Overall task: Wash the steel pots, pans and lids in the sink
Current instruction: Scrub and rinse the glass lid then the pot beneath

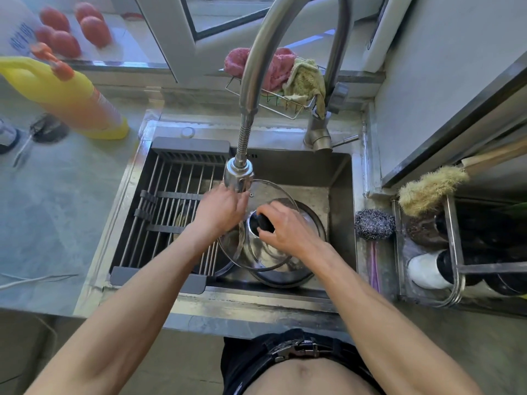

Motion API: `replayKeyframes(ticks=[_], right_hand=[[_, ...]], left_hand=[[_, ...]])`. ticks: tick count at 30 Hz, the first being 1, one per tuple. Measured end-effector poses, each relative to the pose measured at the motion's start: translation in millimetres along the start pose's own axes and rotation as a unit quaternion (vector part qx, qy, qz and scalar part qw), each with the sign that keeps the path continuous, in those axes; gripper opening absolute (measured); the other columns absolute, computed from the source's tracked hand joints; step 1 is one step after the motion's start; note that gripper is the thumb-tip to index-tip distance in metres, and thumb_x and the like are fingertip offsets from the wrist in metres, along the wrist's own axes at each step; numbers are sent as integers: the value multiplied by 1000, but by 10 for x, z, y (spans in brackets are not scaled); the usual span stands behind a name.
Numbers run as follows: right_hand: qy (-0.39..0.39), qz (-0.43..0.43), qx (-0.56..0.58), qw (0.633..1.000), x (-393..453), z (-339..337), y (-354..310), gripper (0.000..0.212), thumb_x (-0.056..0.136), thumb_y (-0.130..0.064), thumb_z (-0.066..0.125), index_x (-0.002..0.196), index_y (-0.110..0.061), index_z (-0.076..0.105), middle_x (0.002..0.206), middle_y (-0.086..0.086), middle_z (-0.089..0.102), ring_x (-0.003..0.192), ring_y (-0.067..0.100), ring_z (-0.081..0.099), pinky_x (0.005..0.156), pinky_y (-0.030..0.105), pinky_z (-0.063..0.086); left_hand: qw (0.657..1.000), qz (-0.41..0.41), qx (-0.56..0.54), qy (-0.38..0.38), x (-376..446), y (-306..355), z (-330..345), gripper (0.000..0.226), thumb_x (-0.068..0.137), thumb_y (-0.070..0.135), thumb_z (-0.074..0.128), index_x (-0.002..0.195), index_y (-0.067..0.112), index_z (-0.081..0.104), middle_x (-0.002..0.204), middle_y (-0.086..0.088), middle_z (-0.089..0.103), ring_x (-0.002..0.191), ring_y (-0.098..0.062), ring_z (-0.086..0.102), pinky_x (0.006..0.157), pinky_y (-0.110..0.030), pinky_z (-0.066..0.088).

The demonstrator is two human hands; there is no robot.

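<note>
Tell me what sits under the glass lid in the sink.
Under the glass lid, held by its black knob in the right hand, sits a steel pot. The lid and hands cover the pot's inside, so any contents cannot be seen.

A home kitchen: steel sink (339, 178) under a tall faucet (256, 67), yellow detergent bottle (71, 92) (ten o'clock), tomatoes (71, 29) behind.

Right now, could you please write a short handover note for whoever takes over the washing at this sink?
Right hand grips the black knob of the glass lid, holding it tilted over the steel pot in the sink.
Left hand rests on the lid's rim under the faucet head.
Steel scourer lies on the sink's right ledge.
Done: cannot tell.
Left: finish washing the lid, then the pot.
</note>
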State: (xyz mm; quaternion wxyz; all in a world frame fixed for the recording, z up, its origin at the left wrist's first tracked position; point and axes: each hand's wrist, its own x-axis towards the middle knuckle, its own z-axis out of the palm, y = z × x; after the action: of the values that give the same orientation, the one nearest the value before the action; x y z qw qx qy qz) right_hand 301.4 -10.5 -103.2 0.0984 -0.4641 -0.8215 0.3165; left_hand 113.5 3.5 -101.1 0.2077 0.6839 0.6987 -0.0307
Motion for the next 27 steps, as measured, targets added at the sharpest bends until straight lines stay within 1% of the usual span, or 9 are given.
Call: replayKeyframes(ticks=[2, 5, 9, 12, 16, 19, 23, 25, 27], right_hand=[[6, -2, -4, 1000, 2, -36, 42, 35, 86, -26, 64, 119, -20, 59, 104, 3, 55, 90, 28, 57, 74, 36, 49], [17, 55, 47, 997, 36, -75, 79, 33, 87, -25, 64, 119, -22, 57, 103, 0, 49, 93, 25, 55, 75, 32, 44], [85, 217, 127, 964, 131, 3, -45, 37, 92, -44, 60, 111, -14, 51, 103, 2, 54, 93, 24, 51, 73, 33, 39], [82, 279, 155, 944, 145, 87, -122, 50, 95, -51, 55, 115, -5, 47, 113, 16, 60, 105, 33, 56, 78, 36, 43], [69, 222, 137, 963, 93, 139, -82, 41, 97, -46, 56, 109, -9, 44, 113, 15, 59, 102, 32, 56, 73, 35, 40], [50, 134, 96, 985, 65, 98, -46, 33, 95, -42, 60, 98, -18, 37, 106, 8, 54, 94, 29, 54, 74, 37, 41], [15, 28, 31, 999, 67, 7, 8, 33, 94, -40, 62, 104, -16, 42, 105, 4, 53, 90, 27, 57, 72, 36, 42], [-6, -7, 15, 1000, 62, -18, 42, 36, 93, -41, 64, 109, -15, 44, 106, 5, 54, 89, 30, 59, 72, 38, 46], [-44, -46, -11, 998, 39, -32, 66, 39, 93, -41, 65, 115, -16, 45, 110, 3, 51, 89, 29, 60, 73, 41, 49]], left_hand=[[985, -55, -159, 34, -36, -4, 33, 52, 106, 53, 33, 92, 10, 58, 91, -16, 68, 80, -30, 68, 72, -41, 58], [924, -123, -349, 101, -172, 47, 102, 36, 108, 42, 43, 95, 10, 57, 79, -11, 65, 56, -16, 60, 45, -22, 48], [849, -188, -447, 209, -381, 240, 317, 45, 103, 57, 41, 86, 17, 53, 72, -18, 65, 60, -36, 65, 53, -50, 57], [815, -214, -492, 220, -531, 410, 448, 40, 107, 47, 41, 88, 13, 51, 74, -25, 65, 60, -38, 65, 53, -52, 56], [890, -162, -379, 196, -634, 387, 490, 36, 108, 30, 45, 138, 9, 45, 115, -15, 67, 106, -36, 67, 76, -41, 51], [978, -60, -142, 138, -563, 151, 541, 62, 104, 49, 28, 161, 24, 29, 166, -21, 21, 150, -39, 24, 116, -53, 31], [996, 29, -15, 79, -355, 17, 321, 69, 98, 59, 5, 161, 37, 21, 167, -16, 22, 155, -41, 12, 123, -56, 15], [998, 36, 11, 56, -226, -13, 194, 65, 102, 55, 10, 159, 31, 33, 158, -18, 40, 150, -43, 26, 120, -55, 25], [999, -4, -21, 32, -98, 14, 49, 58, 107, 49, 24, 129, 14, 64, 120, -22, 66, 123, -42, 56, 97, -49, 48]])
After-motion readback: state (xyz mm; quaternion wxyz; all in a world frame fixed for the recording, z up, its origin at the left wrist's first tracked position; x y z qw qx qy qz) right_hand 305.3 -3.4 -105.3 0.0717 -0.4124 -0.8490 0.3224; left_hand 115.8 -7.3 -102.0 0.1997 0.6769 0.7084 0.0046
